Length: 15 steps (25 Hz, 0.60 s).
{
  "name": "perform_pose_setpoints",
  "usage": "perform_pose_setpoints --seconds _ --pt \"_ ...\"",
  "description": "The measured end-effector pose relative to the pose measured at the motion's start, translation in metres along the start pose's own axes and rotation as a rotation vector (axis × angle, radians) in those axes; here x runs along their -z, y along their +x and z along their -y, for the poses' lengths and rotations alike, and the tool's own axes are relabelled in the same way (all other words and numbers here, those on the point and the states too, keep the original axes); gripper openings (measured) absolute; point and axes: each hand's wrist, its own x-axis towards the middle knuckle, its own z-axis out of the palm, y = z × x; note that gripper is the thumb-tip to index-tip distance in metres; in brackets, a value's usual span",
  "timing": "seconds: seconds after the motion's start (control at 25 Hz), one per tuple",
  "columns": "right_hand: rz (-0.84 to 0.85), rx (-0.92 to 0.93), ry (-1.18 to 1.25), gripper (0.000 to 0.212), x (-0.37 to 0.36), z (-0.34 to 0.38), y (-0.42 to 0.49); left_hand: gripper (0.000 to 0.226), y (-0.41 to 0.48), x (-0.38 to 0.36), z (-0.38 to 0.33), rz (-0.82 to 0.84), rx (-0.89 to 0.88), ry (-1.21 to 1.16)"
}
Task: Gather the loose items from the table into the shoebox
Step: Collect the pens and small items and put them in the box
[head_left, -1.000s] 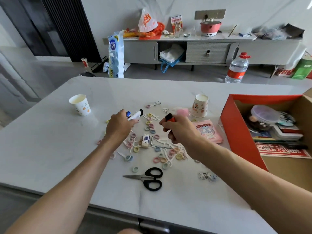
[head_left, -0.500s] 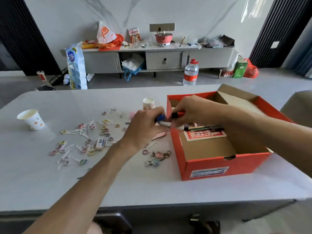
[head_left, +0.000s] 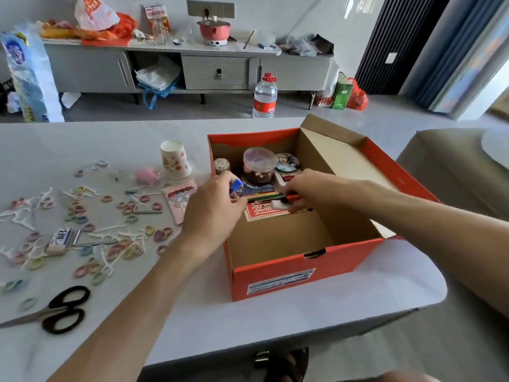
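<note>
1. White marble table (head_left: 303,315) runs under both forearms and out to either side of them.
2. Orange shoebox (head_left: 289,268), lid off, sits on the table under both hands. Its near half, below the wrists, shows bare cardboard, and its far half beyond the fingers is packed.
3. Left hand (head_left: 212,208) is over the box's left wall, knuckles up, fingers curled round a blue-capped marker (head_left: 236,186). Only the cap shows, poking out at the fingertips.
4. Right hand (head_left: 308,188) is inside the box just right of the left hand, not touching it. Thumb and fingers pinch a red marker (head_left: 293,199) with a black end, held low over the contents.
5. Black-handled scissors (head_left: 59,310) lie well left of the left forearm, near the table's front edge.
6. Paper cup (head_left: 176,161) stands upside down beyond the left hand, just outside the box.
7. Clear round lidded tub (head_left: 259,161) is in the box beyond both hands, with a round badge (head_left: 286,161) beside it.
8. Pink booklet (head_left: 180,199) lies flat just left of the left hand.
9. Red printed card (head_left: 261,215) lies on the box floor between the hands.
10. Small white packet (head_left: 62,239) lies left of the left forearm among the loose bits.
11. Pastel hair ties (head_left: 129,244) and white floss picks (head_left: 22,216) are scattered across the table left of the left arm.
</note>
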Motion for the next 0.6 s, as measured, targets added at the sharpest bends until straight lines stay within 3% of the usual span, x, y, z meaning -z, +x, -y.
perform_pose_setpoints --seconds 0.2,0.36,0.6 --pt "-0.042 0.027 -0.255 0.036 -0.038 -0.016 0.021 0.006 0.006 -0.007 0.01 -0.086 -0.018 -0.052" --pt "-0.009 0.018 -0.342 0.032 -0.046 -0.021 0.028 0.005 0.007 -0.007 0.01 -0.085 -0.002 -0.094" --pt "-0.104 -0.001 -0.427 0.025 -0.055 -0.02 0.029 0.004 0.009 -0.007 0.014 -0.038 -0.014 -0.073"
